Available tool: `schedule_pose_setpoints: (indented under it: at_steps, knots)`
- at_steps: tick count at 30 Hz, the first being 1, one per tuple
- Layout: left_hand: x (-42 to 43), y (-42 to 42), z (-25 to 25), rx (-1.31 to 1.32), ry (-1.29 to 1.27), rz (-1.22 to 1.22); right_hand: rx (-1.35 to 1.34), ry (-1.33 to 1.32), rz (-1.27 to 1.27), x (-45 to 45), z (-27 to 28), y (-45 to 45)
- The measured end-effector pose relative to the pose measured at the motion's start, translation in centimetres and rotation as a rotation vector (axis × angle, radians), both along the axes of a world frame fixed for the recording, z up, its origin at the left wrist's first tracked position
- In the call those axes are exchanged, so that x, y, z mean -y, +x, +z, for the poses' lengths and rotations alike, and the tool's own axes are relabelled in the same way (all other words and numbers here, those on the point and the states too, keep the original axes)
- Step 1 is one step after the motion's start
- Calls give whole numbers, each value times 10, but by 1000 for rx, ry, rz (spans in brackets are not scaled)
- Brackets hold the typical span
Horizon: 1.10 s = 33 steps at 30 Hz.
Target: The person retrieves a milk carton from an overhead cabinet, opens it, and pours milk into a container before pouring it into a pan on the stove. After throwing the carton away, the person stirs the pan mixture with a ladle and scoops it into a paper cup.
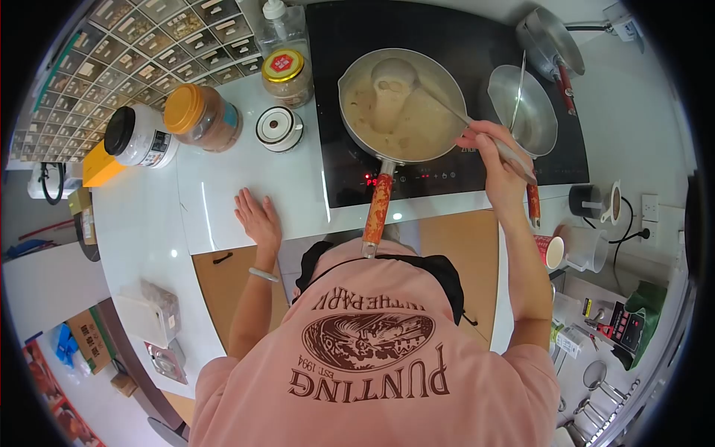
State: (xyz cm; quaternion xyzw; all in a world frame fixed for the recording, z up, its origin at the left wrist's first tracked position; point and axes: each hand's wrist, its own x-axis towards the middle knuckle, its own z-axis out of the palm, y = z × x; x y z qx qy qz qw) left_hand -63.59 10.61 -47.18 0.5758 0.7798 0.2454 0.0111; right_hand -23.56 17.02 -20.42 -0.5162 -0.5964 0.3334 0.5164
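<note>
My right hand (503, 160) is closed round the handle of a metal ladle (445, 106). The ladle's bowl is over the far side of a pan (347, 123) of pale, milky soup with small pieces in it, and pale liquid seems to run from the bowl. The pan sits on a black cooktop (335, 179), its red-and-gold handle (378, 201) pointing towards my body. My left hand (258, 218) lies flat on the white counter with its fingers stretched out, holding nothing. Closest to it is a white lidded pot (278, 129).
Left of the cooktop stand a gold-lidded jar (287, 78), an orange-lidded jar (202, 118) and a black-lidded tub (141, 136). On its right side are a second pan (541, 127) and a saucepan (547, 37). A red paper cup (550, 251) and a clear jug (585, 248) stand further right.
</note>
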Motion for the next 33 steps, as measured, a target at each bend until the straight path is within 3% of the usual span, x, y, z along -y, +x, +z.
schedule_pose_setpoints:
  at_steps: [4, 7, 9, 11, 14, 21, 27, 31, 33]
  knots:
    - [1, 0, 0, 5, 1, -3, 405, 146, 38, 13, 23, 6]
    - [0, 0, 1, 6, 7, -7, 682, 407, 105, 19, 28, 12]
    - [0, 1, 1, 4, 11, -9, 734, 501, 132, 28, 9, 15]
    - [0, 0, 0, -1, 15, -9, 896, 762, 139, 25, -4, 13]
    - [-1, -2, -2, 16, 7, -5, 1030, 600, 309, 36, -21, 13]
    - [3, -7, -11, -45, 22, -14, 1037, 478, 251, 45, -37, 16]
    - [2, -3, 12, 47, -15, 28, 1148, 421, 244, 44, -63, 10]
    - [2, 0, 14, 61, -21, 36, 1036, 288, 235, 48, -57, -8]
    - [2, 0, 15, 64, -24, 32, 1104, 263, 247, 49, -56, -4]
